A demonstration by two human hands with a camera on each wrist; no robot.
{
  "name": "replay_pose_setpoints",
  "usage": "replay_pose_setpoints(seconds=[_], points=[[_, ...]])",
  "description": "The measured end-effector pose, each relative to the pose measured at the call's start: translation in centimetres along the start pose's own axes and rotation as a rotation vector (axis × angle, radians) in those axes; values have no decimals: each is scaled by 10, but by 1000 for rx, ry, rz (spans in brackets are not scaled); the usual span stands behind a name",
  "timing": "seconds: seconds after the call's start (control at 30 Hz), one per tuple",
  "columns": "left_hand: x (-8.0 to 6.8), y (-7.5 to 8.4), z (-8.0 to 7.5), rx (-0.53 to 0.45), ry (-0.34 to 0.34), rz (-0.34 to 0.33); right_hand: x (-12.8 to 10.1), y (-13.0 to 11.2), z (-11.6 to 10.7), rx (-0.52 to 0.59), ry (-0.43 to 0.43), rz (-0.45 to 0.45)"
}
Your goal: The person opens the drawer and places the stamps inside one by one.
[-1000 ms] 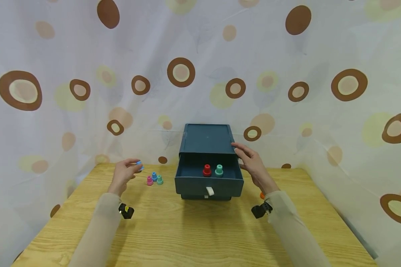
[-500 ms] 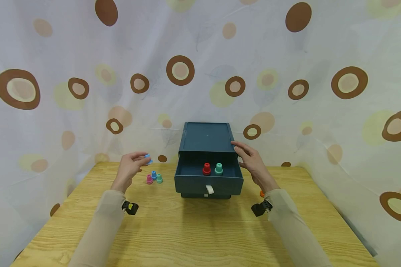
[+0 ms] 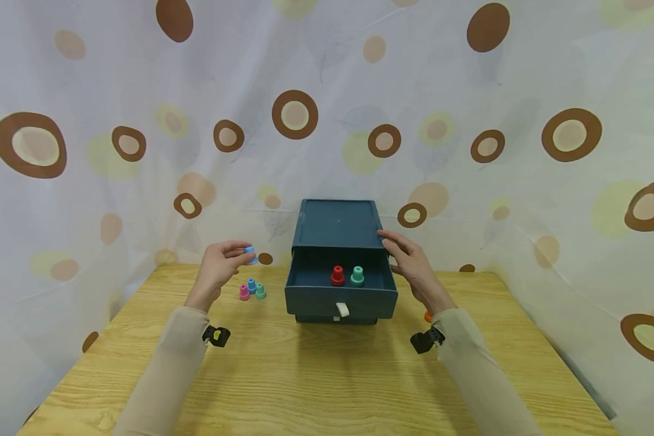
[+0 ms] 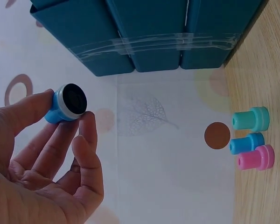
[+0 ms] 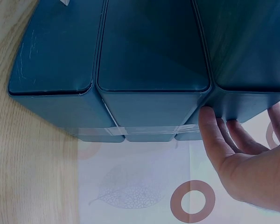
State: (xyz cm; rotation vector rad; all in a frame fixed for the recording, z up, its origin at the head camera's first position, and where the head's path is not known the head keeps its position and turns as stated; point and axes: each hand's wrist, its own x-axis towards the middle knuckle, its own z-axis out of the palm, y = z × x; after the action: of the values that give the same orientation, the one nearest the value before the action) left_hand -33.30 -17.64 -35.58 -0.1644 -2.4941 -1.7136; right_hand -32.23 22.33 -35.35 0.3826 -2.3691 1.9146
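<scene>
Presently the two hands are well apart; the left hand (image 3: pixel 218 269), left of centre in the head view, pinches a light-blue piece (image 3: pixel 251 255) between thumb and fingers, clear of the table (image 3: pixel 283 375); in the left wrist view that piece is tilted, its dark round face showing, at the left of the frame.

Right hand (image 3: pixel 414 269), right of centre, holds no object; its fingers are extended, with fingertips touching the side of the dark blue drawer unit (image 3: pixel 338 224), mid-frame; the top drawer (image 3: pixel 307 301) is pulled out, a white tab (image 3: pixel 343 310) on its front; inside it, a red piece (image 3: pixel 337 277) and a mint piece (image 3: pixel 357 278) stand upright side by side.

Left of the unit, at centre-left, a pink piece (image 3: pixel 244 293), a blue piece (image 3: pixel 252 286) and a green piece (image 3: pixel 260 292) stand in a tight cluster below the left hand; at lower right, an orange item (image 3: pixel 427 317) is partly hidden by the right wrist; clear tape (image 4: pixel 156 43) crosses the unit's side in both wrist views.
</scene>
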Motion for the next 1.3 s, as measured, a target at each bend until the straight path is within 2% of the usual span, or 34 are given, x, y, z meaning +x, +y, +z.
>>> replay_pose_setpoints(seconds=[0.37,0.7,0.93,1.13,1.3], points=[[-4,11,8,17,-42,68,-1,0,1,-4,0,2],[-12,26,22,-9,-35,119,-1,2,1,-10,4,2],[-18,31,29,-29,-8,157,0,2,1,-13,0,11],[-23,34,33,-74,30,242,2,-1,3,-13,1,21],[-24,37,40,-89,49,352,2,-1,1,-4,12,25]])
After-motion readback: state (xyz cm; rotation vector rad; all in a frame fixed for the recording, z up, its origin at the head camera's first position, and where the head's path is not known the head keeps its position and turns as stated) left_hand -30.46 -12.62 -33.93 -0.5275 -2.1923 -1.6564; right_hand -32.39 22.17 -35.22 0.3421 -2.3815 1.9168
